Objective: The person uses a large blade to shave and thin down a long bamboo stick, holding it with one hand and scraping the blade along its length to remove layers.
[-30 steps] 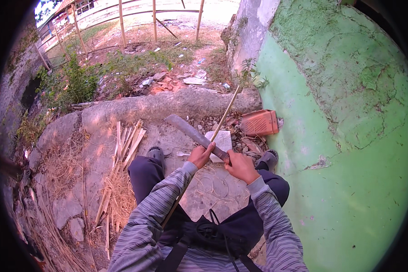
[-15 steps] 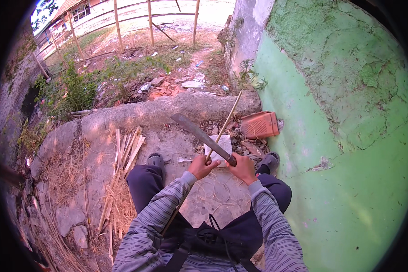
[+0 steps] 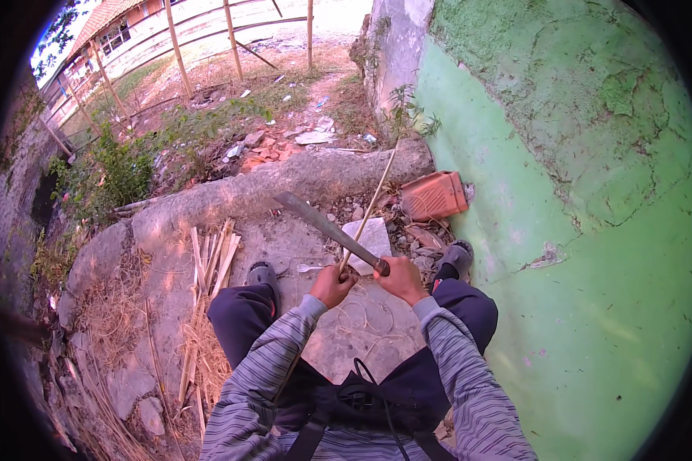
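a: gripped tight in the right hand (image 3: 402, 278), the handle of a long machete (image 3: 327, 229); blade angled up and to the left, out over the knees.

b: and the left hand (image 3: 331, 286)?

a: closed around the lower end of a thin bamboo strip (image 3: 370, 207). strip slanted up and to the right, crossing under the blade just past the handle, seemingly touching it. upper end reaching toward the rough concrete curb (image 3: 284, 184).

b: directly beneath?

a: pale flat stone (image 3: 370, 237) on the cracked ground, just ahead of both hands. thin curled shavings (image 3: 357, 315) scattered between the knees.

b: further out?

a: bundle of split bamboo slats (image 3: 211, 265) lying left of the left foot, dry straw below it. orange brick-like block (image 3: 434, 195) at the foot of the green painted wall (image 3: 584, 230), right of the stone, among dead leaves. beyond the curb, weeds, rubble and a pole fence (image 3: 231, 31).
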A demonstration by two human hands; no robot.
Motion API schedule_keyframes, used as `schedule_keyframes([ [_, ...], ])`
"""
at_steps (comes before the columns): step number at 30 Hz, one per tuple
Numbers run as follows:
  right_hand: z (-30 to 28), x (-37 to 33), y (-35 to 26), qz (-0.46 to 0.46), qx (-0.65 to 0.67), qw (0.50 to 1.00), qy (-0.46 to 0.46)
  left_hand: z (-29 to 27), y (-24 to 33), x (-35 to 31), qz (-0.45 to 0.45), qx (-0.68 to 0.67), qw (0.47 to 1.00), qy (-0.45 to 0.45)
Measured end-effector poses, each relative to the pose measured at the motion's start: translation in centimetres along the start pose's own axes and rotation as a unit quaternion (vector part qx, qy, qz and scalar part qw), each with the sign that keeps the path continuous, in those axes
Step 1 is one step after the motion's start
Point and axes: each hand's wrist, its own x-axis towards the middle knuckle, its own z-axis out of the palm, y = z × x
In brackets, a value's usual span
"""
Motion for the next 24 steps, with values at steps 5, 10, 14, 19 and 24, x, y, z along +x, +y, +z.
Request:
schedule_keyframes([
  [5,-0.4,0.7,0.5,0.012,0.037,0.999,0.003,0.5,-1.0,0.0,0.012,0.022,1.0,0.001],
  [10,0.3,-0.4,-0.3,-0.006,0.025,1.0,0.003,0.6,-1.0,0.2,-0.003,0.034,0.999,-0.028],
  [14,0.3,0.3,0.2,0.0,0.03,1.0,0.008,0.5,0.1,-0.4,0.016,0.002,1.0,-0.004],
  [19,0.4,1.2,1.4,0.05,0.059,0.996,0.035,0.6,0.2,-0.5,0.002,0.037,0.999,-0.022],
  [24,0.3,0.0,0.2,-0.003,0.07,0.997,0.026,0.7,-0.7,-0.5,0.01,0.042,0.999,-0.001],
])
